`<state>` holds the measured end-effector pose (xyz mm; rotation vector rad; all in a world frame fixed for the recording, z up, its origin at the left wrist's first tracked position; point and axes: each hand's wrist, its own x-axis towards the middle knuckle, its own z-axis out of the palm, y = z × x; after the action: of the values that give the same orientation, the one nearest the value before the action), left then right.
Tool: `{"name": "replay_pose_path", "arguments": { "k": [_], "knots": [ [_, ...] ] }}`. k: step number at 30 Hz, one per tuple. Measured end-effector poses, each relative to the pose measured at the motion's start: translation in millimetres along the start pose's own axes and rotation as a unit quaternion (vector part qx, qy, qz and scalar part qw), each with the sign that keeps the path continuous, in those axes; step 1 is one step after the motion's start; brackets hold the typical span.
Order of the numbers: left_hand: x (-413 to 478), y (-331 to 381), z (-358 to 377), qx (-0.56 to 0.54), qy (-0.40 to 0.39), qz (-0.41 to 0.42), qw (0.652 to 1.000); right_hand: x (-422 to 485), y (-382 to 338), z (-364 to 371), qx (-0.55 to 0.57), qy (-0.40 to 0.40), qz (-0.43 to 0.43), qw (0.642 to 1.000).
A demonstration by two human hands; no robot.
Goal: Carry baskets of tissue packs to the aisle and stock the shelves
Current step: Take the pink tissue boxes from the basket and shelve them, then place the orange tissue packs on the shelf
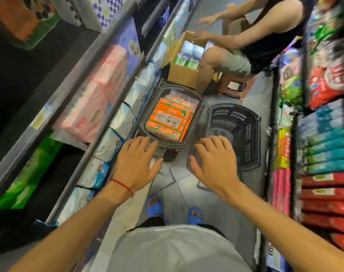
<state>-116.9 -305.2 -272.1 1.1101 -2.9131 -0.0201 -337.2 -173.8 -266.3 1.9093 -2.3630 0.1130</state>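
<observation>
Both hands, left hand [136, 163] and right hand [214, 160], hover spread and holding nothing; beyond them one basket [198, 107] sits full of orange tissue packs [167, 118], the black basket [251, 134] emptied.

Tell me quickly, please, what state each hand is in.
Left hand: open, holding nothing.
Right hand: open, holding nothing.

hands [175, 161] spread, empty | full basket [147, 107] left | empty basket [255, 134] right

Shop aisle, stocked shelves [100, 61], baskets [253, 122]
</observation>
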Motion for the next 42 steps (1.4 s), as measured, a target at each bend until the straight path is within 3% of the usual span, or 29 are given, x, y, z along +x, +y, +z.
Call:
{"name": "replay_pose_path", "arguments": {
  "k": [12,20,27,42],
  "knots": [
    [96.5,-67.6,18.0,0.006,-0.020,0.094,0.995,59.3,-9.2,40.1,0.002,-0.002,0.121,0.993],
    [207.9,-90.5,45.9,0.006,-0.034,0.088,0.996,155.6,37.3,86.4,0.026,-0.049,0.135,0.989],
    [291.6,-103.4,74.6,0.013,-0.104,0.072,0.992,230.4,76.8,123.2,0.012,-0.107,0.120,0.987],
    [381.3,-183.5,257.3,0.032,-0.166,0.169,0.971,279.3,51.9,295.0,0.044,-0.114,0.257,0.959]
  ]
}}
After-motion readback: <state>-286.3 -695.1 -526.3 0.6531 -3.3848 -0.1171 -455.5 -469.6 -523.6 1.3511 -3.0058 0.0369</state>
